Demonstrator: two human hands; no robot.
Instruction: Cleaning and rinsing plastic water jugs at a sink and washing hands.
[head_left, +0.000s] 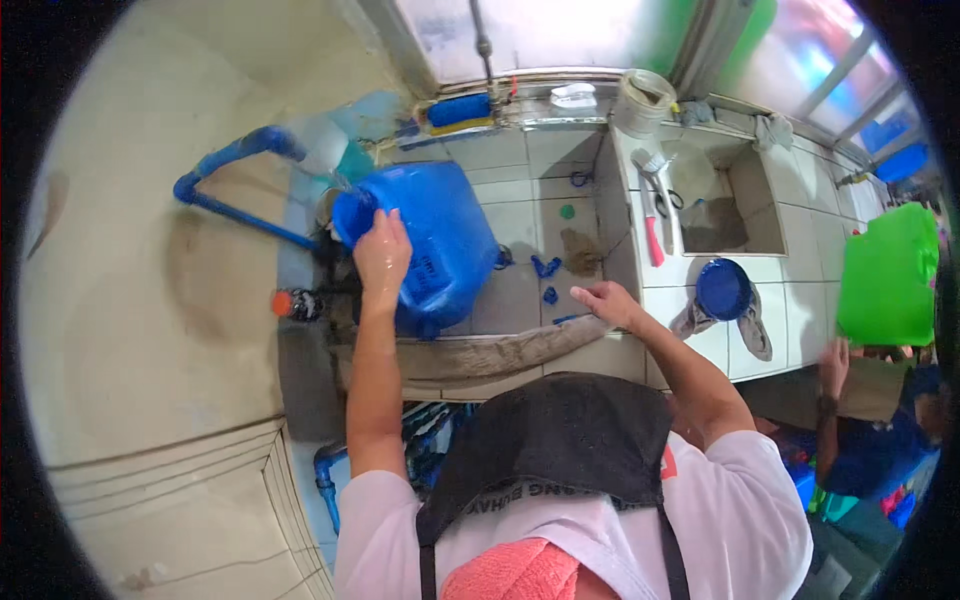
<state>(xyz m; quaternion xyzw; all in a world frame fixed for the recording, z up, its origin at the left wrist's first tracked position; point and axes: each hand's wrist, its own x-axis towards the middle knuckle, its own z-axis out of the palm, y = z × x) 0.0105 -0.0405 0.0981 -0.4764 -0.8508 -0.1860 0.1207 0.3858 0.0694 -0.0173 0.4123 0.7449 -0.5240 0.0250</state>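
Observation:
A large blue plastic container (442, 240) lies tilted in the tiled sink (510, 161), its round mouth facing the upper left. Water runs into that mouth beneath a blue pipe (240, 150). My left hand (384, 255), wet, grips the container at the edge of its mouth; the fingertips are partly hidden. At the sink's front edge, my right hand (611, 304) holds nothing, thumb and fingers apart, beside a rolled grey cloth (487, 356). Between the container and my right hand, small blue scraps (546, 266) and a green piece (567, 211) lie on the sink floor.
A knife with a pink handle (654, 240) and a brush (652, 161) lie beside a second basin (720, 195). A blue bowl (724, 289) rests on the counter over a cloth. At right, another person's hand (834, 367) is near a green container (889, 277). An orange-capped bottle (300, 304) stands left.

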